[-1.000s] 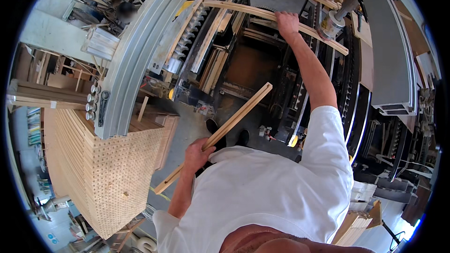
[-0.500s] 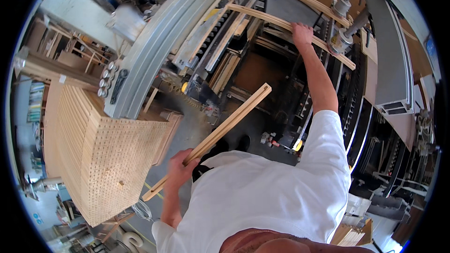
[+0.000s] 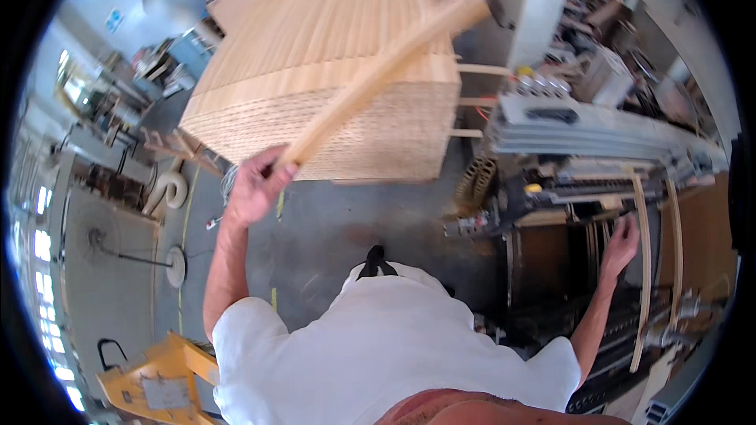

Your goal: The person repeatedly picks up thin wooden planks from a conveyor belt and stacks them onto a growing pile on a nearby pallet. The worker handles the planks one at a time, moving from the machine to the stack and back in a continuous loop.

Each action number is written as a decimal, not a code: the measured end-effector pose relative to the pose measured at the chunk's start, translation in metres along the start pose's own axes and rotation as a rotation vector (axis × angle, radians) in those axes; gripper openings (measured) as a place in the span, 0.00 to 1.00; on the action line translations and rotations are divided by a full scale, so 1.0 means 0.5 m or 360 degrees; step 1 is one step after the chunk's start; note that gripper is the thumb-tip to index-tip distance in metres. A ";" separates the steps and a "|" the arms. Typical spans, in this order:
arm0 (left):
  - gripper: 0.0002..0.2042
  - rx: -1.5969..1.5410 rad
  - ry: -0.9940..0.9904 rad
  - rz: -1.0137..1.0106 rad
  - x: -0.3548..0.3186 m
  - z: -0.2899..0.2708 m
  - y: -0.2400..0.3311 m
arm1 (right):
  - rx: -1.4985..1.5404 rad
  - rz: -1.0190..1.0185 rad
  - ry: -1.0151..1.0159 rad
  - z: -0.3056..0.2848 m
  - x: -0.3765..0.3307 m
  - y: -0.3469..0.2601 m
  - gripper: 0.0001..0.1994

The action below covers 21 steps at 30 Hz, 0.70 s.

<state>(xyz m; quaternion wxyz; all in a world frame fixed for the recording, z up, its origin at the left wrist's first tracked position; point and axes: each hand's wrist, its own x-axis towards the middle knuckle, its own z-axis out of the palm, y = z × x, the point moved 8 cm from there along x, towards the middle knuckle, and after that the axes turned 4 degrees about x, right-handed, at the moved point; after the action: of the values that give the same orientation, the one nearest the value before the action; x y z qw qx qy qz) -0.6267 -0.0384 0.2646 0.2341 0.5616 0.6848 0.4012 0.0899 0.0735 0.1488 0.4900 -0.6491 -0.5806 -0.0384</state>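
A: What was the largest element, and why was it arranged so?

B: The stack (image 3: 402, 149) of pale wooden lengths, laid in close layers; the aligned ends probably helped the pile stay square.

A: And the machine (image 3: 598, 122)?

B: It stood to the right of the stack. Two wooden bars (image 3: 643, 267) (image 3: 676, 244) lay across it, apart and roughly parallel, presumably so that the frame bore each along its length.

A: Where was the single wooden strip (image 3: 378, 75)?

B: Slantwise over the stack, its far end blurred. The grip near one end left most of its length free, presumably making it easy to angle.

A: The hands?

B: On the stack's near side, the left hand (image 3: 256, 189) had its fingers (image 3: 289, 175) wrapped around the strip. The right hand (image 3: 620, 248), well right of the stack, was just beside one bar; contact and finger spread could not be told.
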 end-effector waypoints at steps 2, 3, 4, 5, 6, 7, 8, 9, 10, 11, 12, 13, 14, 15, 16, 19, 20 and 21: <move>0.18 -0.0111 0.0281 -0.0091 0.037 -0.126 -0.065 | 0.0246 -0.0110 -0.0280 0.117 -0.070 -0.183 0.13; 0.18 -0.0054 0.0350 -0.0115 0.054 -0.184 -0.071 | 0.0395 -0.0167 -0.0407 0.165 -0.114 -0.243 0.12; 0.19 -0.0010 0.0472 -0.0083 0.072 -0.217 -0.072 | 0.0511 -0.0233 -0.0530 0.202 -0.156 -0.282 0.11; 0.17 0.0152 0.0557 -0.0152 0.108 -0.281 -0.116 | 0.0510 -0.0238 -0.0663 0.253 -0.208 -0.337 0.10; 0.18 0.0204 0.0598 -0.0207 0.151 -0.378 -0.170 | 0.0530 -0.0239 -0.0792 0.334 -0.278 -0.416 0.10; 0.22 0.0230 0.0621 -0.0181 0.203 -0.444 -0.188 | 0.0767 -0.0012 -0.0934 0.390 -0.332 -0.418 0.10; 0.22 0.0307 0.0693 -0.0175 0.242 -0.463 -0.212 | 0.0973 0.0199 -0.1078 0.439 -0.387 -0.385 0.11; 0.23 0.0373 0.0655 -0.0175 0.294 -0.464 -0.237 | 0.0697 0.0235 -0.1209 0.475 -0.445 -0.309 0.10; 0.25 0.0459 0.0644 -0.0183 0.353 -0.515 -0.293 | 0.0444 0.0261 -0.1348 0.536 -0.510 -0.285 0.10; 0.25 0.0624 0.0723 -0.0214 0.404 -0.645 -0.365 | 0.0355 0.0241 -0.1522 0.633 -0.601 -0.389 0.09; 0.26 0.0737 0.0763 -0.0253 0.454 -0.723 -0.423 | 0.0197 0.0232 -0.1681 0.659 -0.666 -0.452 0.09; 0.27 0.0833 0.0760 -0.0300 0.497 -0.744 -0.467 | 0.0206 0.0270 -0.1750 0.658 -0.735 -0.437 0.10; 0.27 0.0843 0.0712 -0.0325 0.545 -0.732 -0.456 | 0.0245 0.0298 -0.1782 0.667 -0.787 -0.388 0.10; 0.27 0.0872 0.0679 -0.0364 0.578 -0.737 -0.454 | 0.0085 0.0336 -0.1933 0.670 -0.841 -0.370 0.11; 0.28 0.0899 0.0647 -0.0413 0.604 -0.757 -0.473 | -0.0083 0.0370 -0.2088 0.672 -0.901 -0.360 0.12; 0.27 0.1071 0.0633 -0.0382 0.682 -0.802 -0.570 | -0.0048 0.0462 -0.2002 0.632 -1.012 -0.319 0.13; 0.28 0.1080 0.0601 -0.0396 0.704 -0.808 -0.596 | 0.0003 0.0553 -0.2103 0.620 -1.031 -0.334 0.13; 0.28 0.1071 0.0556 -0.0392 0.734 -0.798 -0.611 | 0.0032 0.0663 -0.2182 0.593 -1.053 -0.338 0.12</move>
<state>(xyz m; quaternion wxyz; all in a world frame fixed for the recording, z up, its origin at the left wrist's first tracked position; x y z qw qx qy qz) -1.2074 0.1842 0.2907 -0.0367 0.4439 0.8696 0.2130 -0.3678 -0.1275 -0.2303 0.0181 -0.6201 -0.6220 0.4778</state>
